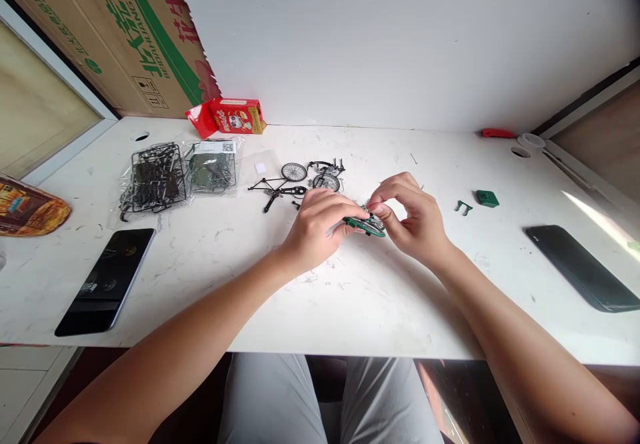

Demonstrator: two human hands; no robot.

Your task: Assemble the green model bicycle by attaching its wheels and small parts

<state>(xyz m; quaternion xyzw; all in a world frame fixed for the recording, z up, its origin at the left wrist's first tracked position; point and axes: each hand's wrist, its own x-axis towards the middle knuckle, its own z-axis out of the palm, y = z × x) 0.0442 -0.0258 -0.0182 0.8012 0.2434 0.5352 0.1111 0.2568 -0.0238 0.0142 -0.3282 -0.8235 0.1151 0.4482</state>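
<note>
Between my fingers, just above the white table, is a small green model bicycle part with a spoked wheel (374,225). My left hand (320,225) pinches its left end between thumb and fingers. From the other side, my right hand (413,214) has thumb and forefinger closed at its upper edge; whether a smaller piece sits in that pinch is hidden. Behind my left hand lie a black model bicycle frame (273,191), a black spoked wheel (294,172) and a further black wheel assembly (326,176). A small green fork-shaped piece (463,207) and a green block (487,198) rest to the right.
Bagged black parts (157,181) and a bag of green parts (213,167) lie at the back left, near a red box (240,117). One phone (106,283) lies left, a dark phone-like object (583,267) right. A red object (497,133) sits far right.
</note>
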